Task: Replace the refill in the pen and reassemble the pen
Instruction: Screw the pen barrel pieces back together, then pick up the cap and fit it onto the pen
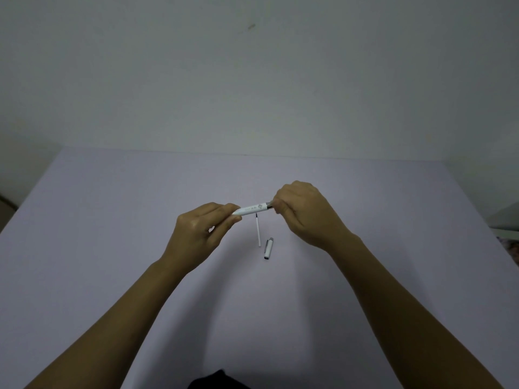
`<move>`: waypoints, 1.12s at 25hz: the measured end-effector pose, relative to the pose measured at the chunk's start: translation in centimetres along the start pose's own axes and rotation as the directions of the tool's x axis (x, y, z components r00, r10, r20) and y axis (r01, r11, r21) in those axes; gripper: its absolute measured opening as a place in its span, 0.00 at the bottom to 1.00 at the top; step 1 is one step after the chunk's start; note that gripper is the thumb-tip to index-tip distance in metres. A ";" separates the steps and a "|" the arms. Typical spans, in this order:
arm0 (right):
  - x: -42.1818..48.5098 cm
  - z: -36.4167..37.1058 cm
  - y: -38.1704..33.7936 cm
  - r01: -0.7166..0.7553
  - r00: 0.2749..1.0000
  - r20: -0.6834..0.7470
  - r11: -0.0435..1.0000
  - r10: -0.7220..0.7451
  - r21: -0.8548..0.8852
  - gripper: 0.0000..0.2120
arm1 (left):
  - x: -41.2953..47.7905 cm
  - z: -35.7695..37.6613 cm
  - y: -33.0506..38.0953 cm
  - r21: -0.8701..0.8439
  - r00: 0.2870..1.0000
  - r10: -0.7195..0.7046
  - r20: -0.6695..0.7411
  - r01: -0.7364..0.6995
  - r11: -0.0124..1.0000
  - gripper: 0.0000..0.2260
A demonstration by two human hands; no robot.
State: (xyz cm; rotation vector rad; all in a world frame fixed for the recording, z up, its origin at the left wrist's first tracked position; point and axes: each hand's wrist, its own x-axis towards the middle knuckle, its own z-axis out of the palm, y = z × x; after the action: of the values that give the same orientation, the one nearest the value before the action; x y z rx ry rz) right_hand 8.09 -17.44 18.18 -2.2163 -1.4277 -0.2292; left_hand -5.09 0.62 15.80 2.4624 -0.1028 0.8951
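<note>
A white pen barrel (252,209) with a small printed logo and a silver ring at its right end is held level above the table. My left hand (202,231) pinches its left end between thumb and fingers. My right hand (302,211) is closed over its right end, hiding the tip section. Below the barrel a thin white refill (258,231) lies on the table, pointing away from me. Just right of it lies the white pen cap (268,249) with a silver clip.
The work surface is a pale lilac table (112,220) against a plain white wall. Its far edge runs behind my hands. Something dark (216,380) shows at the near edge, and some indistinct items sit past the table's right side.
</note>
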 end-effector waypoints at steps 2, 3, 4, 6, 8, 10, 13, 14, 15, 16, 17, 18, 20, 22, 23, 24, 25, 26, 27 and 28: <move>0.0 0.0 0.1 -0.024 1.000 0.020 1.000 0.024 0.016 0.15 | 0.0 0.1 -0.1 -0.001 1.000 0.001 -0.005 -0.001 1.000 0.12; 0.0 0.1 0.2 -0.021 1.000 0.020 1.000 0.021 0.010 0.15 | 0.0 0.2 -0.3 0.000 1.000 0.004 -0.007 -0.004 1.000 0.12; 0.0 0.2 0.2 -0.014 1.000 0.022 1.000 0.014 -0.003 0.15 | -0.1 0.3 -0.3 0.006 1.000 0.012 -0.011 -0.012 1.000 0.12; 0.1 0.3 0.1 -0.031 0.997 0.068 0.999 0.031 0.005 0.18 | -0.2 0.5 -0.6 0.046 0.998 0.054 -0.031 -0.053 0.998 0.11; 0.3 0.5 -0.1 -0.092 0.985 0.151 0.995 0.084 0.047 0.21 | -0.4 0.7 -0.9 0.107 0.992 0.118 -0.049 -0.112 0.988 0.10; 0.3 0.6 0.1 -0.165 0.968 0.215 0.976 0.133 0.140 0.23 | -0.7 1.0 -1.1 0.113 0.991 0.122 -0.056 -0.115 0.987 0.10; 0.2 1.3 1.5 -0.356 0.935 0.158 0.830 0.318 0.430 0.22 | -0.9 1.1 -1.3 0.047 0.998 -0.007 -0.069 0.010 0.999 0.11; 0.2 2.0 2.1 -0.451 0.881 0.138 0.713 0.453 0.536 0.22 | -0.9 1.1 -1.4 0.030 0.996 -0.055 -0.073 0.057 0.998 0.12; 0.2 3.2 3.0 -0.530 0.804 0.121 0.610 0.582 0.589 0.20 | -0.9 1.2 -1.5 0.018 0.993 -0.093 -0.078 0.095 0.995 0.12; 0.0 4.8 3.8 -0.604 0.729 0.103 0.564 0.677 0.564 0.17 | -0.9 1.2 -1.7 0.007 0.989 -0.123 -0.081 0.124 0.992 0.13; -0.4 6.7 4.6 -0.678 0.673 0.084 0.569 0.735 0.465 0.13 | -0.9 1.2 -1.9 -0.002 0.986 -0.148 -0.080 0.148 0.989 0.13; -1.1 8.6 5.3 -0.740 0.636 0.100 0.568 0.765 0.361 0.11 | -0.9 1.3 -2.0 -0.014 0.982 -0.174 -0.077 0.174 0.985 0.12; -2.4 12.5 6.1 -0.825 0.561 0.206 0.520 0.802 0.222 0.10 | -0.9 1.8 -2.3 -0.054 0.966 -0.251 -0.059 0.248 0.967 0.12; -4.0 15.5 6.0 -0.882 0.472 0.304 0.449 0.828 0.145 0.13 | -1.1 2.3 -2.4 -0.111 0.947 -0.319 -0.033 0.313 0.943 0.12; -4.5 16.5 5.8 -0.900 0.436 0.319 0.417 0.842 0.129 0.14 | -1.3 2.6 -2.4 -0.129 0.941 -0.338 -0.017 0.333 0.934 0.12; -4.8 17.3 5.6 -0.911 0.413 0.319 0.392 0.853 0.131 0.15 | -1.4 2.9 -2.4 -0.136 0.938 -0.346 -0.002 0.342 0.930 0.12; -4.8 17.7 5.4 -0.911 0.413 0.307 0.389 0.858 0.140 0.15 | -1.5 3.1 -2.4 -0.137 0.937 -0.350 0.011 0.348 0.927 0.12; -4.8 18.0 5.3 -0.908 0.419 0.295 0.393 0.859 0.144 0.13 | -1.5 3.3 -2.5 -0.134 0.936 -0.352 0.019 0.351 0.927 0.13; -4.7 17.9 5.3 -0.905 0.426 0.281 0.398 0.860 0.152 0.12 | -1.5 3.5 -2.5 -0.132 0.936 -0.352 0.023 0.352 0.927 0.13; -4.5 17.6 5.4 -0.911 0.409 0.275 0.374 0.870 0.172 0.11 | -1.5 3.6 -2.6 -0.132 0.935 -0.353 0.025 0.353 0.926 0.13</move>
State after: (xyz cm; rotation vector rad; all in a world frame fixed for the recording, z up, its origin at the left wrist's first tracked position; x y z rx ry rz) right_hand 8.79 -14.31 -0.47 -2.4077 -0.0621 0.5148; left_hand -3.57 0.92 11.36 2.2558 0.2661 0.7042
